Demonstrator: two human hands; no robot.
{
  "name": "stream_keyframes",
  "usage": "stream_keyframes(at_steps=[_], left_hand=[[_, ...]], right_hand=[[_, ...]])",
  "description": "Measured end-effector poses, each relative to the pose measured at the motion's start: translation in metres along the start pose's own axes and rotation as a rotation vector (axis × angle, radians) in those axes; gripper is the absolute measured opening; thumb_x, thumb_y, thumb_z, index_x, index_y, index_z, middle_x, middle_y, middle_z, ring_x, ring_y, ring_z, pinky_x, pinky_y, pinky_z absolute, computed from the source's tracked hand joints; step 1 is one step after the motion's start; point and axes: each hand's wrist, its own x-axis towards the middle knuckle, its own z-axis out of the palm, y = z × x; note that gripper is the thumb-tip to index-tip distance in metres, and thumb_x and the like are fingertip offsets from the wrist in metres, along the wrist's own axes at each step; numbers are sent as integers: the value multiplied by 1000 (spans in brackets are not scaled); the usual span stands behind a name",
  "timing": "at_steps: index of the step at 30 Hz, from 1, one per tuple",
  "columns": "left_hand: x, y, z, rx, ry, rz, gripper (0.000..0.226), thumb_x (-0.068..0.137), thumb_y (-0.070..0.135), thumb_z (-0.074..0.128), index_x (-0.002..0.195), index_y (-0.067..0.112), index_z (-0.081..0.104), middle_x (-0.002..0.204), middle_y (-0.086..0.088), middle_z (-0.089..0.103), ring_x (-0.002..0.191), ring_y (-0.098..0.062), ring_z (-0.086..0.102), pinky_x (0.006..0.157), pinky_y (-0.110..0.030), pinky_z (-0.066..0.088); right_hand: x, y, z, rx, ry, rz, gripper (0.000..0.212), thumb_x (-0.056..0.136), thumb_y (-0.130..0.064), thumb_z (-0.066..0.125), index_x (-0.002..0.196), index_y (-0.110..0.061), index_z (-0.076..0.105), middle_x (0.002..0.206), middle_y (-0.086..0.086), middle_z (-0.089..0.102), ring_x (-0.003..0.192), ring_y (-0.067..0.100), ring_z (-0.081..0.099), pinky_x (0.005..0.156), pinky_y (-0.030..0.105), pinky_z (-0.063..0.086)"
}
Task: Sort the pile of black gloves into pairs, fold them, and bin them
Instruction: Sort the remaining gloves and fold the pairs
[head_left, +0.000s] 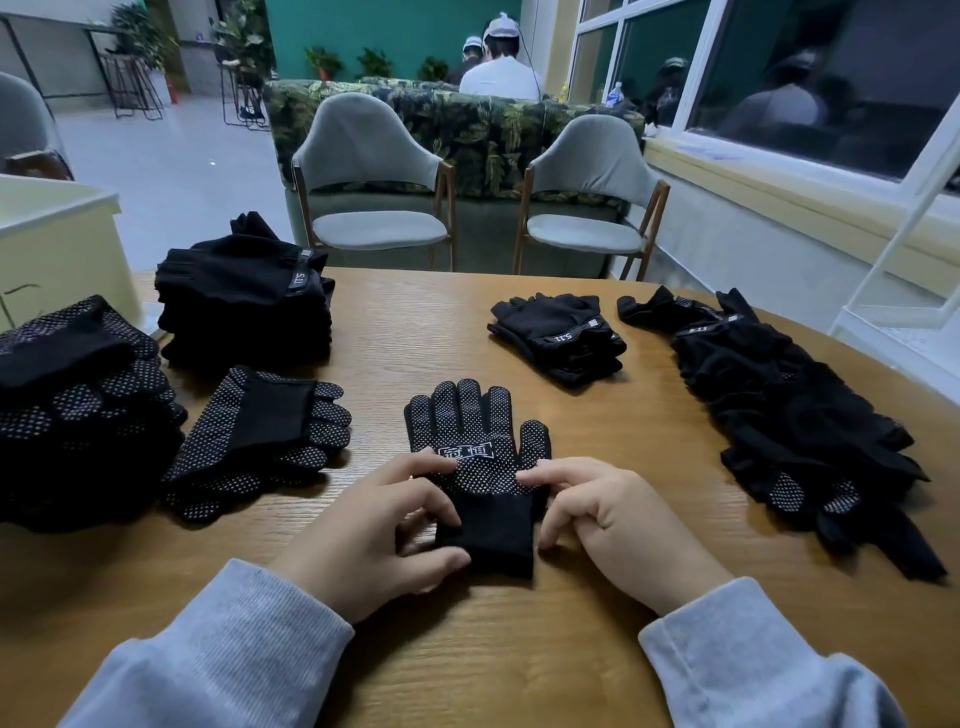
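A black dotted glove (480, 441) lies flat on the wooden table (519, 649), fingers pointing away from me, cuff toward me. My left hand (374, 535) holds its cuff at the left edge, thumb under, fingers curled on top. My right hand (613, 514) touches the glove's right side with curled fingertips. An unsorted pile of black gloves (795, 415) lies to the right. A folded dotted pair (260, 441) sits to the left, beside a heap of dotted gloves (78, 410). Stacks of strap gloves stand at back left (244, 296) and back centre (558, 332).
A pale yellow bin (57, 244) stands at the table's left edge. Two grey chairs (374, 171) face the far side of the table. A window sill runs along the right. People sit far behind a patterned sofa.
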Motion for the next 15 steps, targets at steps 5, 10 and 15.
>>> stream_keyframes(at_steps=[5, 10, 15], left_hand=[[1, 0, 2, 52, -42, 4, 22, 61, 65, 57, 75, 49, 54, 131, 31, 38, 126, 13, 32, 99, -3, 23], [3, 0, 4, 112, 21, -6, 26, 64, 53, 53, 78, 34, 63, 122, 31, 46, 94, -4, 60, 83, 2, 31], [2, 2, 2, 28, 57, 37, 21, 68, 48, 55, 84, 35, 60, 120, 23, 52, 105, 8, 52, 86, 1, 31]], right_hand=[[-1, -1, -1, 19, -27, 13, 35, 67, -17, 45, 80, -41, 67, 96, -47, 53, 115, -14, 45, 101, 11, 31], [-1, 1, 0, 27, -69, -27, 41, 67, -12, 43, 77, -42, 68, 98, -56, 47, 118, -13, 43, 103, 12, 29], [-2, -1, -2, 22, -79, -40, 39, 72, -15, 45, 89, -44, 66, 102, -49, 49, 122, -14, 39, 104, 8, 25]])
